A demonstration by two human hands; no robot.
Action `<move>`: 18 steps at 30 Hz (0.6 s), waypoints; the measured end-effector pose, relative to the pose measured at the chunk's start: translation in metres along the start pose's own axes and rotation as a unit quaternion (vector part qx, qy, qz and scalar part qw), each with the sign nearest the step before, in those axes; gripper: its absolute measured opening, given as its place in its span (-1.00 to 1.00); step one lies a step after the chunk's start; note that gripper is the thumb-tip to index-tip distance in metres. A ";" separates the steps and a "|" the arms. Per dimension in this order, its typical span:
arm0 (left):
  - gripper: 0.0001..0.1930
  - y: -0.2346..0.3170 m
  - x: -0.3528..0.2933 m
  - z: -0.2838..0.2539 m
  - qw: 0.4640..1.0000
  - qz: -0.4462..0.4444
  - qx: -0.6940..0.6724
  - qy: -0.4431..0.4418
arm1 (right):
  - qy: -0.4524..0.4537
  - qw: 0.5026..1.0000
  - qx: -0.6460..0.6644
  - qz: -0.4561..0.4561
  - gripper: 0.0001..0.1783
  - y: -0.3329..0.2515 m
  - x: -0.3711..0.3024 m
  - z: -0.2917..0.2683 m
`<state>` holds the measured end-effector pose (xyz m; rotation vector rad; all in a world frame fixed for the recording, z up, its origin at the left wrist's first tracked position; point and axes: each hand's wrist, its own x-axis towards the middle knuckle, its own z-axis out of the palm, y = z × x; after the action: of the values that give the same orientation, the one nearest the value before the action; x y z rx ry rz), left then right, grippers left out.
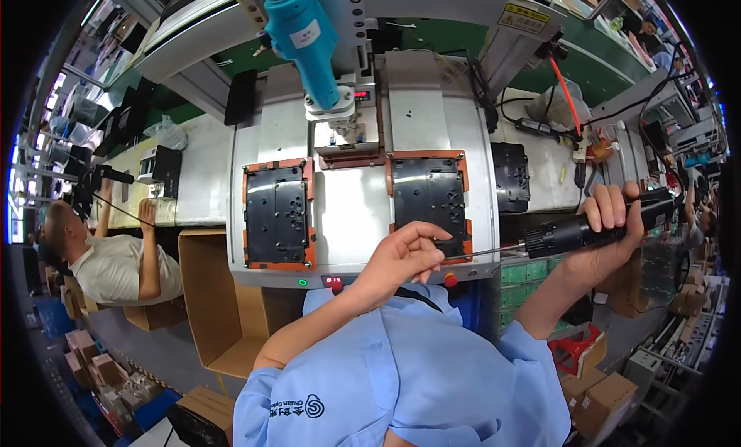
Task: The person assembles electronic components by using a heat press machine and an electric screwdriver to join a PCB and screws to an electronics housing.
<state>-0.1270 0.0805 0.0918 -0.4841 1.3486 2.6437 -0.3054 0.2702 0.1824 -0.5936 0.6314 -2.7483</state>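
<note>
Head view: pale-blue shirt [432, 362] nearest, 6 o'clock, cut off at lower edge. Right hand [614, 223], 3 o'clock, fingers wrapped around black screwdriver [557, 237]; shaft points to 9 o'clock, tip hidden at left hand [405, 254], near centre. Left thumb and forefinger narrow there; whether gripping, cannot tell. Black panel [424, 196], 2 o'clock, lower edge partly covered by left hand. Teal driver [309, 57], 11 o'clock, top cut off.

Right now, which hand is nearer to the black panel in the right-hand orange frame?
The left hand: it's by the near edge of the black panel; the right hand is farther right, gripping a black screwdriver.
</note>
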 end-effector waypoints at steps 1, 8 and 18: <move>-0.74 -0.002 0.000 0.002 1.000 0.007 0.001 -0.011 | -0.004 1.000 -0.004 0.002 -0.81 -0.002 0.000 -0.001; -0.73 -0.013 -0.004 0.014 0.999 0.032 0.010 -0.032 | -0.047 0.999 0.011 0.011 -0.83 -0.021 -0.005 -0.008; -0.67 -0.037 -0.002 0.003 1.000 0.010 0.018 0.002 | -0.016 0.997 -0.071 -0.032 -0.77 0.012 -0.017 0.005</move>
<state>-0.1162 0.1050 0.0658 -0.4752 1.4058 2.6313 -0.2864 0.2636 0.1749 -0.6985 0.8186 -2.7629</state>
